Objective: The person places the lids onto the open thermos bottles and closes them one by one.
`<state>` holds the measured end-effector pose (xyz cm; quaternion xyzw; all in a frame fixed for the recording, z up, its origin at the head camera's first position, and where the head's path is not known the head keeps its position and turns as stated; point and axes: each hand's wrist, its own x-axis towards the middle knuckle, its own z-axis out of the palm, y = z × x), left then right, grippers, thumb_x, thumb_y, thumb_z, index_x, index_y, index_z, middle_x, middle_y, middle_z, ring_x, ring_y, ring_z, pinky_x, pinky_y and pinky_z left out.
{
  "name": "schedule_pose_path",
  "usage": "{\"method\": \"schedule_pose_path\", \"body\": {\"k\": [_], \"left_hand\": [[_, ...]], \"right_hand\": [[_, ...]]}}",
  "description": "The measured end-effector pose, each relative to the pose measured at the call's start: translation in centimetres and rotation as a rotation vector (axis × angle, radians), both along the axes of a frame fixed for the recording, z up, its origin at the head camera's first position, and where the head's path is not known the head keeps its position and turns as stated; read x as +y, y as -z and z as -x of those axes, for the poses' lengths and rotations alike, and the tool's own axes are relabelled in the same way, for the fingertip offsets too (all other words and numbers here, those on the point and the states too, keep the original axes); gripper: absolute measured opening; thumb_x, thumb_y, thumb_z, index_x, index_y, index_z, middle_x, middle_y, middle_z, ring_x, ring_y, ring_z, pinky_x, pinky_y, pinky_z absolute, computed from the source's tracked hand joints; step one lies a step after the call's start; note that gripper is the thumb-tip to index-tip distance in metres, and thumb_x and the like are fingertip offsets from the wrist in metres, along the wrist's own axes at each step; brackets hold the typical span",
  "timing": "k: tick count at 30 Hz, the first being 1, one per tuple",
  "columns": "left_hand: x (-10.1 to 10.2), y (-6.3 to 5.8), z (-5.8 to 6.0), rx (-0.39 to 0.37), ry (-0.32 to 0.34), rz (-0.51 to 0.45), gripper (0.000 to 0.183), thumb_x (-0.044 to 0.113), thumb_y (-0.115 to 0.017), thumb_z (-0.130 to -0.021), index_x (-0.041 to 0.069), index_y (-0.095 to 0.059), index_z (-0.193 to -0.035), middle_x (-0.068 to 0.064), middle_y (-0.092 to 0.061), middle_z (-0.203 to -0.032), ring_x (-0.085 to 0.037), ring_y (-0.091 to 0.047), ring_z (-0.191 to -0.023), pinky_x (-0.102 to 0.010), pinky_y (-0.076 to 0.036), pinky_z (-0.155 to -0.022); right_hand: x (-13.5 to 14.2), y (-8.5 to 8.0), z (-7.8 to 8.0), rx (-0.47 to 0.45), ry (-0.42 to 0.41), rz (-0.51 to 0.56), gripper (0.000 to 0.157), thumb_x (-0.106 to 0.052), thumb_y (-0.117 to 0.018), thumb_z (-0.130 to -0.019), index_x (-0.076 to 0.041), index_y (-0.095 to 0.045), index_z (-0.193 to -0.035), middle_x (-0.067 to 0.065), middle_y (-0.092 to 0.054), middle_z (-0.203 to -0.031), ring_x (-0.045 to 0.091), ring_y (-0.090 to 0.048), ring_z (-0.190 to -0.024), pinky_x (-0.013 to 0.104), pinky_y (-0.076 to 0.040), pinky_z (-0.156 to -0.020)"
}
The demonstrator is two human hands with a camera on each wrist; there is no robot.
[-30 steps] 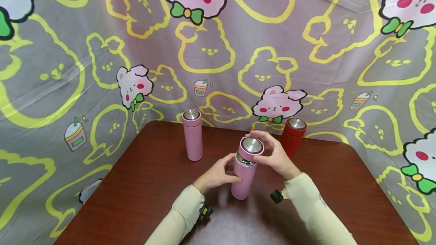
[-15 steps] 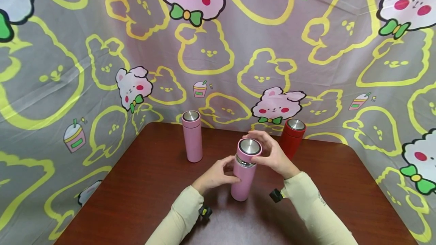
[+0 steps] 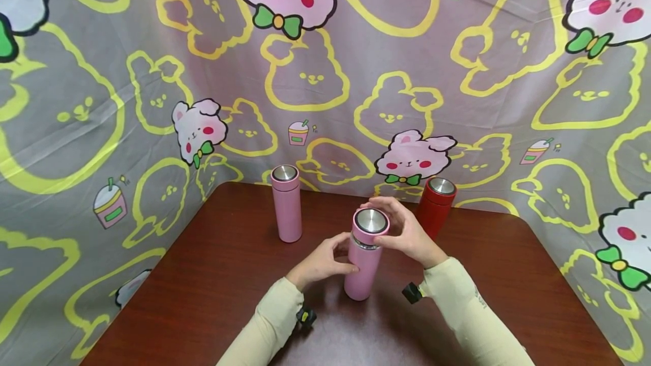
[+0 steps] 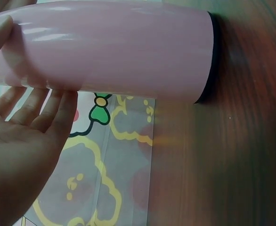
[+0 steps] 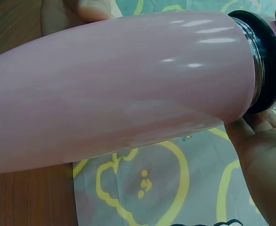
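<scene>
A pink thermos bottle (image 3: 362,273) stands upright on the table in front of me. My left hand (image 3: 322,260) grips its body, thumb on the near side and fingers behind; the left wrist view shows that thumb and fingers around the smooth pink wall (image 4: 128,52). At the top, my right hand (image 3: 409,236) holds the pink lid (image 3: 364,235), which has a round silver top. Between lid and body a thin silver neck band shows. In the right wrist view, the lid's black rim (image 5: 267,61) sits just off the bottle's shoulder, with a narrow metal strip visible.
Another pink thermos bottle (image 3: 288,208), lid on, stands at the back left of the brown table (image 3: 218,275). Behind my right hand is a red thermos bottle (image 3: 436,205), partly hidden. A patterned cloth (image 3: 315,123) hangs around the table's back and sides.
The lid has come down and slightly left, so less of the silver neck shows. My left hand keeps its grip, and the other bottles stand where they were.
</scene>
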<state>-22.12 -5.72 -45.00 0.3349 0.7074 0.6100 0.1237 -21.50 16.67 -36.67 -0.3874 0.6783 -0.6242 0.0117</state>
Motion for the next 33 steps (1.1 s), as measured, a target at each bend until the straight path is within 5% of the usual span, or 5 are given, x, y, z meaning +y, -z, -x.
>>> {"method": "schedule_pose_path", "body": {"k": [9, 17, 25, 33], "left_hand": [[0.0, 0.2, 0.1, 0.014, 0.001, -0.011, 0.063, 0.006, -0.074, -0.078, 0.008, -0.046, -0.134, -0.008, -0.058, -0.122, -0.017, -0.055, -0.113, -0.038, -0.043, -0.097], [0.1, 0.0, 0.0, -0.019, -0.022, 0.016, 0.063, 0.001, -0.074, -0.078, 0.009, -0.046, -0.135, -0.005, -0.059, -0.122, -0.014, -0.055, -0.112, -0.033, -0.044, -0.096], [-0.2, -2.6, -1.6, -0.037, -0.008, 0.016, 0.062, 0.001, -0.073, -0.077, 0.004, -0.047, -0.134, -0.007, -0.059, -0.121, -0.014, -0.056, -0.11, -0.033, -0.044, -0.095], [-0.2, -2.7, -1.7, -0.043, -0.018, 0.031, 0.062, 0.004, -0.073, -0.079, 0.006, -0.046, -0.134, -0.005, -0.058, -0.121, -0.013, -0.055, -0.111, -0.031, -0.044, -0.095]], "right_hand": [[0.0, 0.4, -0.1, 0.01, -0.005, -0.01, 0.063, 0.002, -0.071, -0.078, 0.006, -0.039, -0.132, 0.02, -0.051, -0.129, 0.027, -0.053, -0.115, 0.037, -0.047, -0.092], [0.2, 0.8, 0.2, 0.001, -0.016, -0.028, 0.06, 0.001, -0.068, -0.08, 0.001, -0.041, -0.134, 0.019, -0.051, -0.131, 0.026, -0.052, -0.116, 0.038, -0.045, -0.093], [0.6, 0.9, 0.7, -0.074, -0.161, -0.018, 0.063, -0.004, -0.062, -0.082, -0.001, -0.035, -0.14, 0.022, -0.042, -0.137, 0.029, -0.046, -0.123, 0.04, -0.042, -0.097], [0.7, 1.1, 1.6, -0.064, -0.291, -0.02, 0.066, -0.004, -0.058, -0.086, 0.004, -0.028, -0.144, 0.023, -0.037, -0.142, 0.031, -0.044, -0.126, 0.039, -0.039, -0.101]]}}
